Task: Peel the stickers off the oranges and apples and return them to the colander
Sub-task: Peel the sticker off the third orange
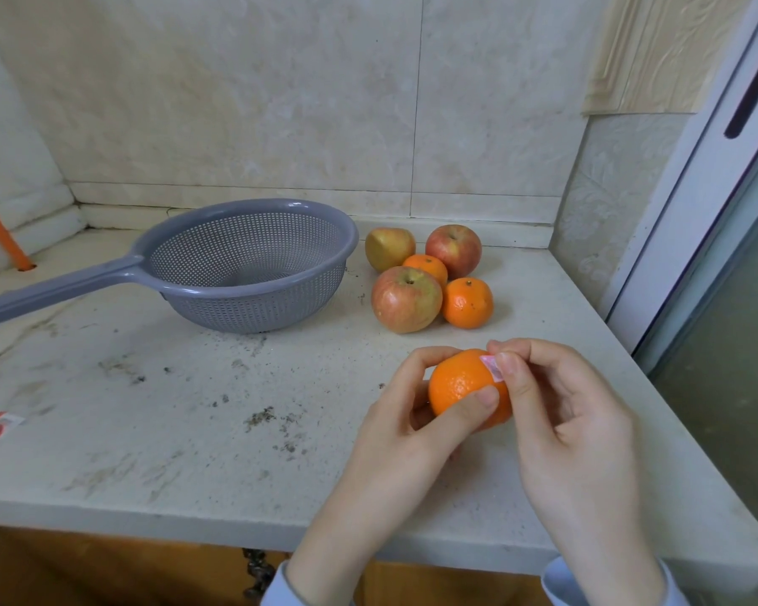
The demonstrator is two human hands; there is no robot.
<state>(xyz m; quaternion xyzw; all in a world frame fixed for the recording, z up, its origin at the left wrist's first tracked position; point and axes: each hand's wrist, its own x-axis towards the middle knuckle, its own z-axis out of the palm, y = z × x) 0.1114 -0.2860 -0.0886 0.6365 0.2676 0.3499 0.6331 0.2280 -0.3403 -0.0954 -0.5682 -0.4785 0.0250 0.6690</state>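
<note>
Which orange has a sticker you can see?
The orange held in the left hand; the right hand pinches its pink sticker. The two oranges beside the apples show none from here.

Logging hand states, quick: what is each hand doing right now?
Left hand: grips the orange.
Right hand: pinches the sticker on that orange.

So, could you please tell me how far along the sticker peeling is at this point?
Nothing looks finished: the colander holds no fruit. In hand: the left hand grips one orange while the right hand pinches its sticker. Left: three apples and two oranges sit on the counter beside the colander; whether they carry stickers cannot be seen.
</note>
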